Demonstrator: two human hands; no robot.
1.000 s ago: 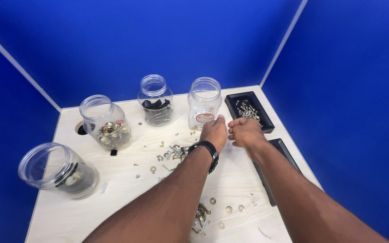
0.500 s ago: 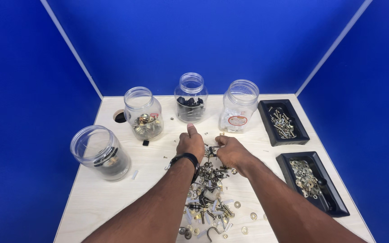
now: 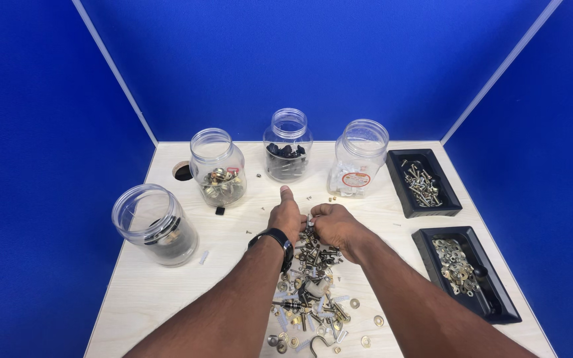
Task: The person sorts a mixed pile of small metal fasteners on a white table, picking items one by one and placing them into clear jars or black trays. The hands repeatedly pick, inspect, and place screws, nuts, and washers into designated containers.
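Observation:
My left hand (image 3: 286, 217) and my right hand (image 3: 335, 225) meet over the far end of a pile of small mixed hardware (image 3: 313, 285): screws, nuts, washers and hooks on the pale wooden table (image 3: 160, 298). Both hands have their fingers curled, and the fingertips pinch a small silvery part (image 3: 310, 219) between them. A black watch sits on my left wrist (image 3: 274, 238). Which hand carries the part is hard to tell.
Four open clear jars stand in an arc: front left (image 3: 154, 225), brass parts (image 3: 217, 167), black parts (image 3: 288, 144), white parts (image 3: 359, 158). Two black trays at right hold screws (image 3: 423, 182) and washers (image 3: 464, 272). A round hole (image 3: 183, 172) is at back left. Blue walls surround the table.
The view has tilted down and shifted, so the pile now shows in full. Both hands came back from near the white-parts jar to the pile's far end and closed together.

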